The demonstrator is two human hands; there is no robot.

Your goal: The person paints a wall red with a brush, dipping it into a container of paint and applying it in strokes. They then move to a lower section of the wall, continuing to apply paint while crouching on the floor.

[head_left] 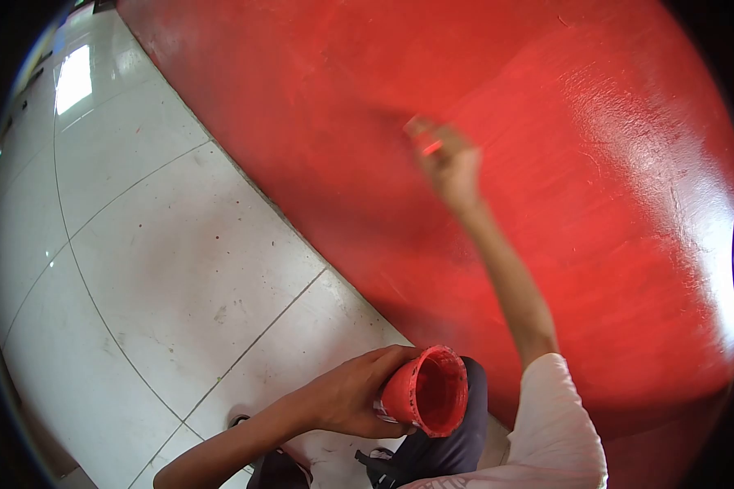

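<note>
Down at the bottom of the head view, the left hand [352, 393] comes in from the lower left with the forearm angled up and to the right, its fingers wrapped firmly around the outside of a red cup [426, 391]. That cup is tipped on its side so the open mouth faces the camera, its inside and rim coated in red paint, and it hangs above a dark-trousered knee [453, 444]. Left of it lies the white tiled floor [163, 261], glossy, with thin grout lines and a few small specks. Further right, the right hand [448, 167] is raised on an outstretched arm that rises from a pale short sleeve [559, 424], the fingers pinched closed on a small red-smeared brush [429, 147] whose tip is blurred against the red wall [612, 163]. Nothing lies between brush and wall. Count: two hands, one cup, one brush, one painted wall
</note>
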